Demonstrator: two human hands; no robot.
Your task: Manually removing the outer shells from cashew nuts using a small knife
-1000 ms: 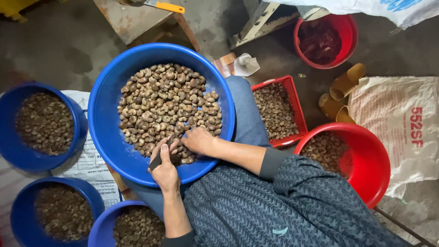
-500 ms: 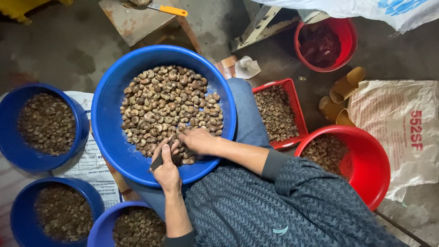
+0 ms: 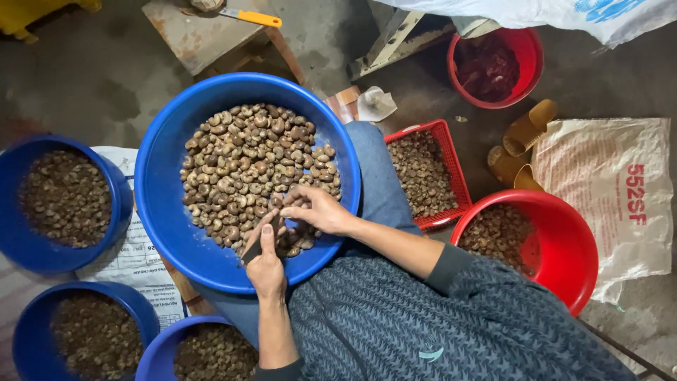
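Concrete floor, tubs all round. Left hand (image 3: 266, 264) closed on dark blade tool (image 3: 255, 243); right hand (image 3: 315, 209) pinches one small brown nut (image 3: 277, 202) over big blue plastic basin (image 3: 163, 212). Nut likely light, hard, brittle: grip by its ends.

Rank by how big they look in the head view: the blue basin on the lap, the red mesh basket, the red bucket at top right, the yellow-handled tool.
1. Blue basin, clearly largest, though nearest the camera.
2. Red mesh basket and red bucket: too alike to rank.
3. Yellow-handled tool, smallest.
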